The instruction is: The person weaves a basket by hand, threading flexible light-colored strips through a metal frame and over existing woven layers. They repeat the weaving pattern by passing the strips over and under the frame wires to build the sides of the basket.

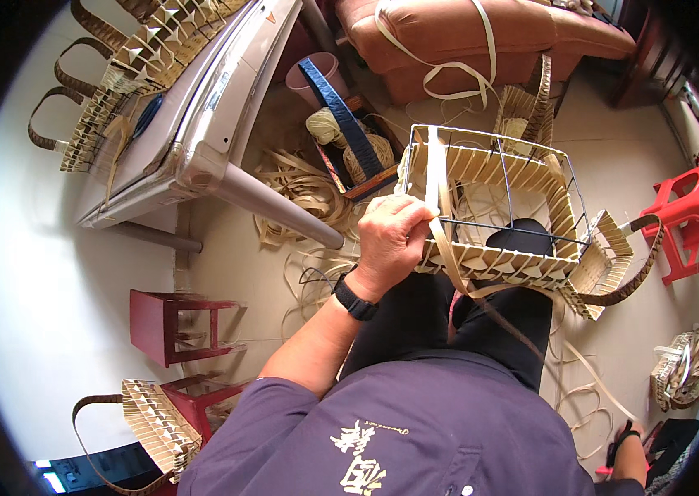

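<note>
A wire basket frame (505, 169), partly covered with folded pale woven strips, rests on my lap and knees. At its near left corner my left hand (395, 234) is closed, thumb and fingers pinching a flat pale strip (442, 240) against the wire. That strip crosses the upright side of the frame, then loops down over my thighs. Far to the lower right, my right hand (634, 429) sits beside a dark wristband, small in view. A pale strip runs nearly straight to it and appears gripped there; the fingers are mostly hidden.
Finished woven baskets (605, 264) with brown handles stand around me. A table (200, 124) is at the left, a sofa (448, 41) ahead. Loose strips (304, 186) lie by a box of twine (357, 153). Red stools (684, 219) stand right and left.
</note>
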